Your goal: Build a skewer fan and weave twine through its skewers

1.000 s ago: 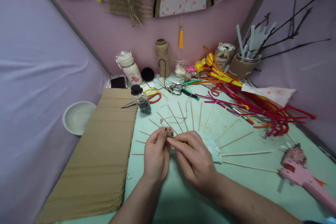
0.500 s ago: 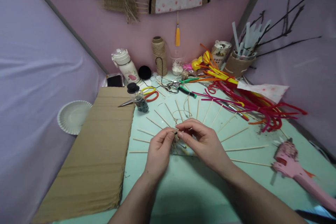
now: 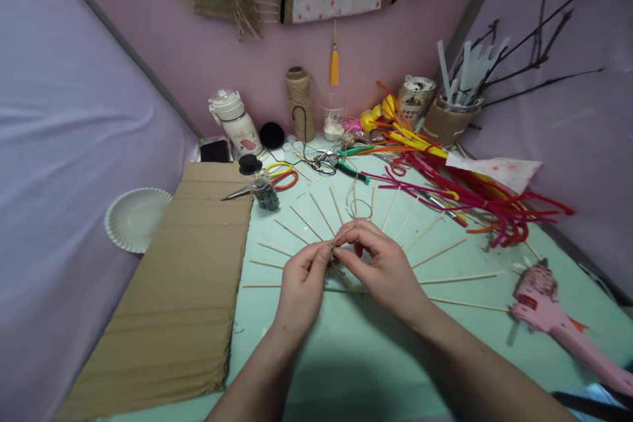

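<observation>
Thin wooden sticks (image 3: 442, 252) fan out from a piece lying partly under both hands on the pale green table (image 3: 346, 356). My left hand (image 3: 305, 277) pinches thin twine at the middle of the fan. Against it, my right hand (image 3: 378, 260) is closed on the same twine, thumb and forefinger together. A loose loop of twine (image 3: 360, 210) rises beyond the fingers over the upper sticks. The knot or bundle between the fingertips is too small to make out, and my hands hide much of the centre piece.
Cardboard (image 3: 173, 290) and a paper plate (image 3: 138, 219) are on the left. Scissors (image 3: 284, 178), a small jar (image 3: 266, 192), a bottle (image 3: 237, 122) and a twine spool (image 3: 300, 105) stand or lie behind. Pipe cleaners (image 3: 494, 211) and a pink glue gun (image 3: 548, 310) are at right.
The twine loop has shifted right and stands higher. My right hand has moved slightly left, its fingers a little more raised over my left fingertips.
</observation>
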